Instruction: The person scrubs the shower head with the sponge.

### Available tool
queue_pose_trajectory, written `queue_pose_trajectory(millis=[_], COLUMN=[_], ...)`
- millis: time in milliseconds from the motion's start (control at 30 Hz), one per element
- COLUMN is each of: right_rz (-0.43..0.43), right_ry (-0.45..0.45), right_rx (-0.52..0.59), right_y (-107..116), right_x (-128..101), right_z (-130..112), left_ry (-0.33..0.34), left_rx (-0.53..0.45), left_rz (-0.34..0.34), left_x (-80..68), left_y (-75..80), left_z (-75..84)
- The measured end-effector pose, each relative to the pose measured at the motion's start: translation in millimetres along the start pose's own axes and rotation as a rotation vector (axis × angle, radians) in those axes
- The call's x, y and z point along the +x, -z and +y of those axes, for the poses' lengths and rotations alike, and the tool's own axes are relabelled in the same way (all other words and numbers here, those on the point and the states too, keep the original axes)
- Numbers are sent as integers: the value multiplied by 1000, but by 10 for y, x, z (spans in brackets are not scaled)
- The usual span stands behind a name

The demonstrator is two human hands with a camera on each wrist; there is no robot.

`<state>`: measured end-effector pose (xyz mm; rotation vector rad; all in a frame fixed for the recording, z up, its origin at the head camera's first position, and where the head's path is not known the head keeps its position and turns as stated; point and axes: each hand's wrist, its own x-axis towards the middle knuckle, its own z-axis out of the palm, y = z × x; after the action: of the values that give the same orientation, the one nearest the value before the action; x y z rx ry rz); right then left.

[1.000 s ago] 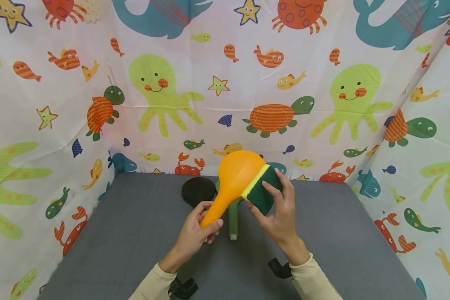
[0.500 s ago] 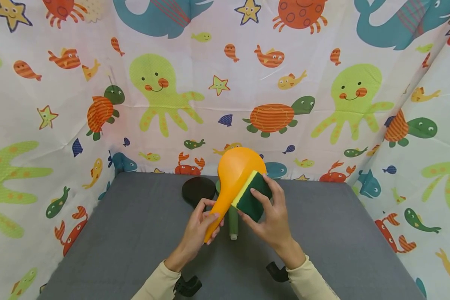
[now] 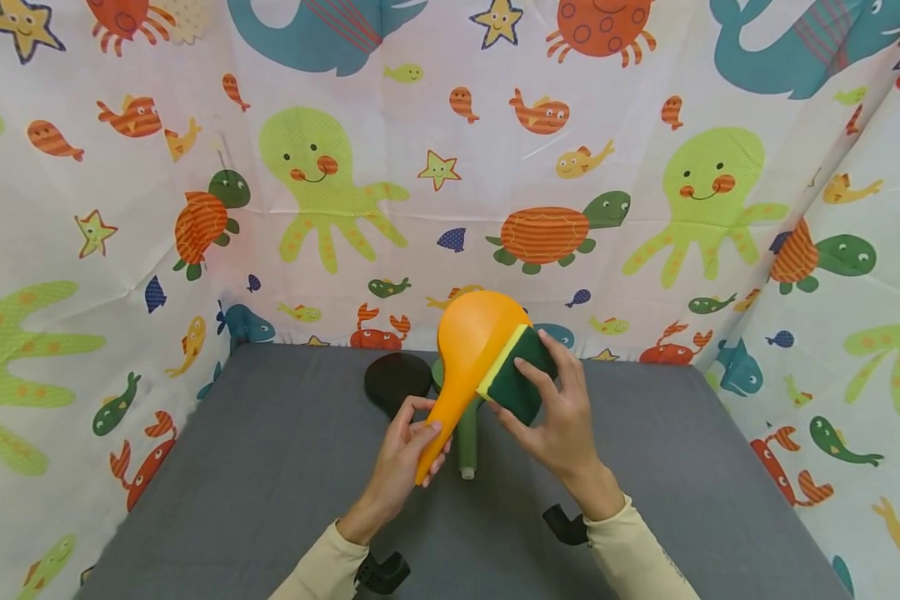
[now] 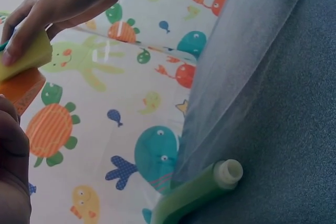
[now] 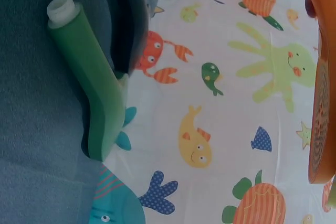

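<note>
An orange paddle-shaped pan is held up over the grey table. My left hand grips its tapered handle. My right hand holds a sponge, dark green with a yellow layer, and presses its yellow side against the pan's round part. In the left wrist view the yellow sponge lies on the orange pan under the right hand's fingers. The pan's orange rim shows at the right edge of the right wrist view.
A green pan lies on the table under the orange one, its handle pointing toward me, also seen in the left wrist view. A black round disc lies left of it. Sea-animal patterned curtains wall the table on three sides.
The sponge slid down toward the handle half a second ago and has now moved back up along the orange pan's round part. The left hand keeps its grip on the handle.
</note>
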<state>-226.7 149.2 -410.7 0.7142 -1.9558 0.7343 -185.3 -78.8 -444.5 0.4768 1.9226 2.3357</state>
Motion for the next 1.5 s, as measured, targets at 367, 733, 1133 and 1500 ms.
queue_pose_trajectory(millis=[367,733,1133,1500], right_rz=[-21,-53,-111,-141], right_ry=[-11,26,95,138], right_rx=[26,17,40,19], right_y=[-49,-145,-189,-137], right_x=[-65,-172,-250,-176], right_z=[-63,-152,-268,-186], left_ry=[-3,34,-1,30], left_rx=[60,38,56,75], left_rz=[40,42,31,36], left_x=[6,42,62,65], left_y=[1,-30,-21,-12], left_z=[-36,-49,-60,-75])
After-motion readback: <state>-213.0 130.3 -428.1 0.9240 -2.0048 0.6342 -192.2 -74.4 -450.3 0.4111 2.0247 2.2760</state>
